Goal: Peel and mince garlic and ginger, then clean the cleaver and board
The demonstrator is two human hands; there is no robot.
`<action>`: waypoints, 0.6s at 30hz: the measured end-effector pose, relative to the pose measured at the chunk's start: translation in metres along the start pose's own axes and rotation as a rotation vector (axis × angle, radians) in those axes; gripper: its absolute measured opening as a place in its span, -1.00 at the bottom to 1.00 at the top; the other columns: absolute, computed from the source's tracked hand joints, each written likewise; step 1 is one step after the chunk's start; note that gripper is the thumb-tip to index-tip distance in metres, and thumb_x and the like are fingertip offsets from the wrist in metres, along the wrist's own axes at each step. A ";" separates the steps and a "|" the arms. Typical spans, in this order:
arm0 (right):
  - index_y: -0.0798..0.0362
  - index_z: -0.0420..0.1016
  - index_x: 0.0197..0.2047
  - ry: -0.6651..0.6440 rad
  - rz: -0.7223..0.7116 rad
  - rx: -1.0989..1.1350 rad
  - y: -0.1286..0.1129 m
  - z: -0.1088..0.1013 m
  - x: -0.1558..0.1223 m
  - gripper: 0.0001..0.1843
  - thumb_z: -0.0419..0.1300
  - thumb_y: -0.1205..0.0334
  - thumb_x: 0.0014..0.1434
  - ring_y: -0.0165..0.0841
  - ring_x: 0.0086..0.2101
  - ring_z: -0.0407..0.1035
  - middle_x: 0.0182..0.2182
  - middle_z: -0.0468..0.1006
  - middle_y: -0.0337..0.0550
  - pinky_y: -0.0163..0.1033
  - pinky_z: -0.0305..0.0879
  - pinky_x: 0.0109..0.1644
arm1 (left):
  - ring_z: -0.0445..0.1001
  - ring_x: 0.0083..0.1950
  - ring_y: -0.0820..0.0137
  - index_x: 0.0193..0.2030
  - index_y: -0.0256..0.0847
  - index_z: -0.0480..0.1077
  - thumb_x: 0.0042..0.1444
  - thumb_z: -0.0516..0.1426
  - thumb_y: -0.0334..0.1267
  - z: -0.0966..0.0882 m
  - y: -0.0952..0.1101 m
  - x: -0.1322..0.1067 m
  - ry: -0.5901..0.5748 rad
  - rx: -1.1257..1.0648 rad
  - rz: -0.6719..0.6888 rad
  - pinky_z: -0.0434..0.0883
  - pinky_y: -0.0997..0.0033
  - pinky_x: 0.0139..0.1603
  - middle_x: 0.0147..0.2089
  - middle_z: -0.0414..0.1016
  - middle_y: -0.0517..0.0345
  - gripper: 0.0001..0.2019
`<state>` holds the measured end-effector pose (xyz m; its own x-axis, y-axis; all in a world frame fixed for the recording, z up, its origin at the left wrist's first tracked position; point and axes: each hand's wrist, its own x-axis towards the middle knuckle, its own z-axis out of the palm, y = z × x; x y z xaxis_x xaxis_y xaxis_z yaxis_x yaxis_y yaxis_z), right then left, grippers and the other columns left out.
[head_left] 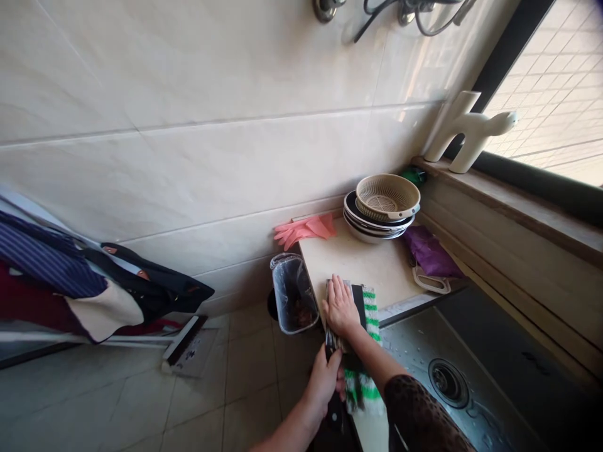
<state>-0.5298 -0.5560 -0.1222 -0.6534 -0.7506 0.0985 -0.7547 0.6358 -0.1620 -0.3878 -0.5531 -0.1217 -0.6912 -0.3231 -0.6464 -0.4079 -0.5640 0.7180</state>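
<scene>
- Knife (358,302), dark-bladed, stands over the near edge of the counter, with its blade running far and its handle near, partly hidden by the hands.
- Cloth (366,384), white with green stripes, wraps around the blade and hangs down on the near side.
- Left hand (323,383): fingers closed, gripping the knife at the near end of the blade or the handle; the exact spot is hidden.
- Right hand (340,306): palm down on the cloth, fingers extended and together, pressing over the blade.
- Sleeve (419,414), brown and patterned, covers the right forearm.
- Counter (362,267), cream, runs far from the hands, with the sink (475,370), steel and wet, on its right.
- Bowls (372,225) are stacked at the far end, under a colander (387,198).
- Gloves (304,229), pink rubber, lie on the far left corner.
- Bag (429,251), purple, lies right of the bowls.
- Bin (291,292), lined with clear plastic, stands left of the counter on the floor.
- Clothes (61,276) hang at far left, above a floor squeegee (184,342).
- Figurine (464,129), white, stands on the windowsill.
</scene>
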 end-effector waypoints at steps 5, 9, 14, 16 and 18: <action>0.30 0.03 0.33 0.072 -0.048 0.005 -0.012 0.006 -0.029 -0.34 -0.10 0.06 0.29 -0.12 0.33 -0.27 0.36 -0.14 0.14 -0.01 -0.13 0.34 | 0.05 -0.74 0.57 0.03 -0.22 0.21 -0.12 0.21 0.22 -0.018 -0.030 -0.011 0.015 0.052 -0.077 0.02 0.59 -0.72 -0.74 0.08 0.46 -0.31; 0.34 0.08 0.30 0.034 -0.003 0.018 -0.007 0.004 -0.008 -0.36 -0.10 0.09 0.29 -0.11 0.32 -0.19 0.34 -0.06 0.18 0.00 -0.11 0.33 | 0.00 -0.74 0.60 -0.02 -0.18 0.21 -0.05 0.16 0.21 -0.011 -0.007 -0.004 -0.010 0.018 -0.042 0.05 0.58 -0.72 -0.69 0.08 0.48 -0.41; 0.34 0.07 0.31 0.071 -0.012 -0.009 -0.009 0.003 -0.015 -0.38 -0.07 0.16 0.27 -0.12 0.32 -0.20 0.34 -0.05 0.17 -0.01 -0.13 0.34 | 0.00 -0.75 0.59 0.04 -0.19 0.19 -0.02 0.14 0.19 -0.011 -0.008 -0.008 -0.009 0.064 -0.069 0.05 0.58 -0.72 -0.69 0.08 0.49 -0.39; 0.33 0.05 0.32 0.106 -0.030 -0.032 -0.013 0.006 -0.029 -0.38 -0.07 0.16 0.27 -0.12 0.33 -0.25 0.35 -0.09 0.16 -0.01 -0.16 0.34 | 0.03 -0.75 0.57 0.08 -0.24 0.19 -0.04 0.16 0.20 -0.017 -0.023 -0.014 0.000 0.114 -0.090 0.04 0.57 -0.71 -0.72 0.07 0.49 -0.33; 0.32 0.05 0.31 0.096 -0.020 -0.030 -0.014 0.008 -0.029 -0.38 -0.08 0.14 0.28 -0.11 0.33 -0.25 0.35 -0.10 0.16 0.00 -0.15 0.34 | 0.03 -0.75 0.58 0.08 -0.25 0.19 -0.06 0.16 0.22 -0.019 -0.024 -0.013 0.002 0.108 -0.099 0.04 0.57 -0.70 -0.72 0.05 0.49 -0.30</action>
<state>-0.4996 -0.5443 -0.1304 -0.6401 -0.7429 0.1956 -0.7678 0.6275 -0.1294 -0.3582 -0.5498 -0.1352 -0.6432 -0.2710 -0.7161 -0.5364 -0.5079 0.6740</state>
